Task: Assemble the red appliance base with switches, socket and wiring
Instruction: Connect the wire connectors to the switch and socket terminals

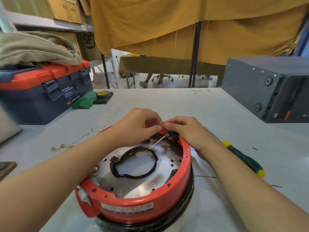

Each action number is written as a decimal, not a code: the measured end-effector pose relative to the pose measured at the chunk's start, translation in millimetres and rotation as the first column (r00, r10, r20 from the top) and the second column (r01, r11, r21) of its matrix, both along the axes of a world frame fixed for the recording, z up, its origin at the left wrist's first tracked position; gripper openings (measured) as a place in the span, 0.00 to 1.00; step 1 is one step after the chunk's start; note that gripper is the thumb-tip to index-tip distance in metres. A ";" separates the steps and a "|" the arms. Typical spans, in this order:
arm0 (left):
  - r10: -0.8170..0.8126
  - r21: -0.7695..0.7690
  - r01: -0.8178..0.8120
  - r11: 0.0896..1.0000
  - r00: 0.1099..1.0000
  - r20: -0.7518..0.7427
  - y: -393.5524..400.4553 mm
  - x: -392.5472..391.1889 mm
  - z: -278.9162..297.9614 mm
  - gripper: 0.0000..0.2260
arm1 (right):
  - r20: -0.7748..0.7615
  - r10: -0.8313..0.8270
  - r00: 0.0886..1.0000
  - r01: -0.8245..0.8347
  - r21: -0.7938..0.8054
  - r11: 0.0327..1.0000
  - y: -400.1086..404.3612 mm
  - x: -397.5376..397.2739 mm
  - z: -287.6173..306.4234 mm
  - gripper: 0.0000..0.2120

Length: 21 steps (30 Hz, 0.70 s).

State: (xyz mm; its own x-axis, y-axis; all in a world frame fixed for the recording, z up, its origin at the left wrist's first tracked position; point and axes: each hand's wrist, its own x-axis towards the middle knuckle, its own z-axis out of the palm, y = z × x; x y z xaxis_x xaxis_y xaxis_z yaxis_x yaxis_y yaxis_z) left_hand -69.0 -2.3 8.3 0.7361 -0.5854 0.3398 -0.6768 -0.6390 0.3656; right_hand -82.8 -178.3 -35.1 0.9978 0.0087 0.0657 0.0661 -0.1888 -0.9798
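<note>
The red appliance base [142,200] lies upside down in front of me, its metal plate [142,180] with a black ring gasket facing up. A black socket [173,136] sits in the far rim, and a white wire [155,144] with a brass terminal reaches it. My left hand [138,126] pinches something small at the far rim, its fingertips meeting those of my right hand [185,131]. The right hand curls over the rim and holds the socket. What the left fingers pinch is hidden.
A green-and-yellow screwdriver [240,156] lies right of the base. Loose white wires with brass terminals [66,145] lie to the left. A blue-and-orange toolbox [43,92] and a tape roll [102,94] stand at back left, a dark metal box [267,87] at back right.
</note>
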 end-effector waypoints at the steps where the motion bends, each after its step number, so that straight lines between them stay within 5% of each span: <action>1: 0.003 0.016 -0.003 1.000 1.000 -0.009 2.5 -0.9 1.5 0.05 | 0.002 -0.009 1.000 0.009 -0.007 1.000 0.1 -0.9 0.9 0.05; 13: 0.253 -0.027 -0.253 0.967 0.967 -0.015 93.7 -26.3 -3.4 0.08 | -0.039 -0.061 0.997 0.061 -0.006 0.998 1.9 -6.2 10.9 0.02; 17: 0.354 -0.255 -0.398 0.881 0.913 -0.203 126.0 -34.2 -9.7 0.10 | -0.119 -0.030 0.992 0.036 0.045 0.998 3.5 -8.6 12.4 0.06; 21: 0.230 -0.178 -0.324 0.929 0.883 -0.408 141.5 -40.5 -16.9 0.12 | -0.144 0.044 0.989 -0.041 0.026 0.999 6.4 -13.3 11.5 0.10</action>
